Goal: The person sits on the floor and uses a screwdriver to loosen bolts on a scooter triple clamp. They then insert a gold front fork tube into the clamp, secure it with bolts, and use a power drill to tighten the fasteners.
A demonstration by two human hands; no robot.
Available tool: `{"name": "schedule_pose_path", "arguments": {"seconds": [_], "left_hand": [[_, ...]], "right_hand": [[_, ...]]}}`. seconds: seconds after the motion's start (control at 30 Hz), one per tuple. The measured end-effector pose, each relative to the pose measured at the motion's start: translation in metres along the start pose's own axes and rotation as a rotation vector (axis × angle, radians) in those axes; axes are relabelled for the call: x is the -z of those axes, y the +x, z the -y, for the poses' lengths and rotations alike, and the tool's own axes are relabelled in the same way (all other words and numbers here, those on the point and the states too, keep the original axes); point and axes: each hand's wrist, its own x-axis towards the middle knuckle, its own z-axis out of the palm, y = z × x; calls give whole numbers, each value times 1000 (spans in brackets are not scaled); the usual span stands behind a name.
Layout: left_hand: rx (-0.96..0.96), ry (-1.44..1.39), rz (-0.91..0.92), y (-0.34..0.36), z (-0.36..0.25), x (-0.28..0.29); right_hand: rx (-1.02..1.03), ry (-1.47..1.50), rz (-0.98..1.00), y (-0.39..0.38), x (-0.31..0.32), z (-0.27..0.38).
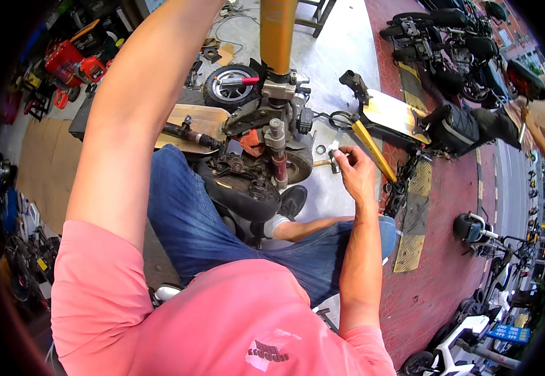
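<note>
My left arm (125, 119) reaches up past the top edge, so its hand is out of sight. Beyond the right knee, my right hand (356, 172) is low over the grey floor, thumb and fingers pinched together. What they grip is too small to tell; a shiny wrench-like tool (336, 139) and a hammer with a wooden handle (321, 163) lie right at the fingertips. Between my legs stands a partly stripped electric scooter with a yellow stem (277, 37), a steel clamp (279, 88) at its base and a red-and-silver shock absorber (278, 150).
A small wheel (232, 86) with a red-handled tool across it is behind the scooter's wooden deck (197, 119). A second scooter's wooden deck (395, 113) and a yellow tube (373, 150) lie to the right. Parked motorcycles (435, 47) and a person (539, 125) are farther right.
</note>
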Motion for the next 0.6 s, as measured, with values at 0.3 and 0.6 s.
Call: {"name": "schedule_pose_path", "arguments": {"seconds": [0.3,0.6], "left_hand": [[50,50,-108,-10,-8,-16],[338,-98,196,12,-22,40]], "right_hand": [[-65,-302,348,16,-33,-10],[-211,-488,603,47,-109,-55]]}}
